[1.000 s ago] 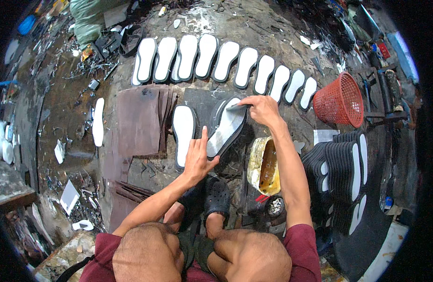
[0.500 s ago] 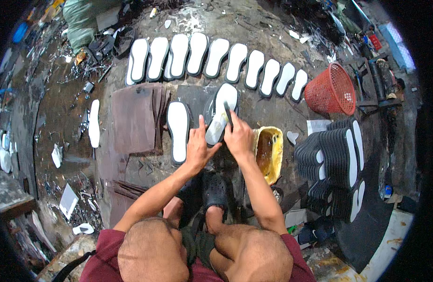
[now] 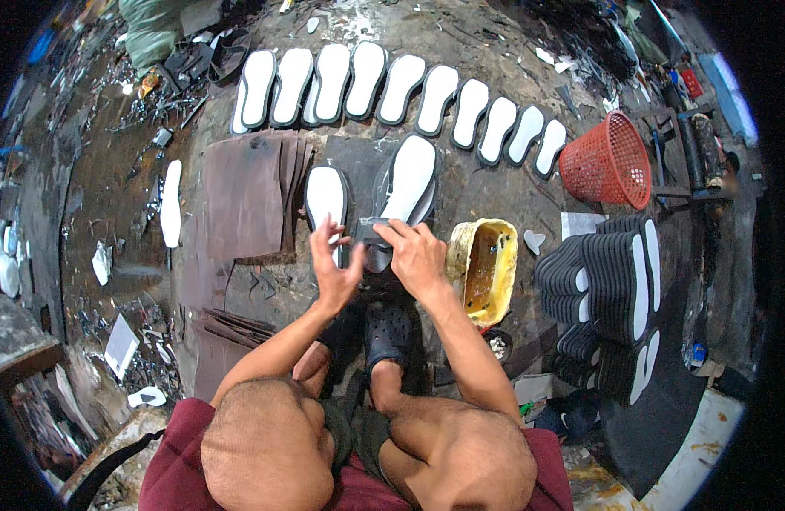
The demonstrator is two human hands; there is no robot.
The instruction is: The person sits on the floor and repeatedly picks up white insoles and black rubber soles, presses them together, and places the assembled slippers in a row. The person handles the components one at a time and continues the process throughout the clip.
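A white-topped shoe sole (image 3: 412, 175) with a dark rim lies in front of me, on top of other dark-edged soles. My right hand (image 3: 419, 260) is at its near end, with thumb and fingers closed on a dark grey flat piece (image 3: 378, 228) whose kind I cannot make out. My left hand (image 3: 334, 266) is slightly blurred. Its fingers are apart and hold nothing, over the lower part of a second white-topped sole (image 3: 326, 194). Right of my right hand sits a yellow-crusted tub (image 3: 505, 281) with amber glue-like stuff inside.
Several white-topped soles (image 3: 333, 83) form an arc at the back. Brown sheets (image 3: 246, 198) are stacked on the left. A red plastic basket (image 3: 603, 162) stands at the right, with stacks of dark soles (image 3: 614, 281) nearer me. Scraps litter the floor around.
The dark tool that was on the sole in my right hand no longer shows there. My right hand has drawn back to the near end, and my left hand has moved left, off the sole.
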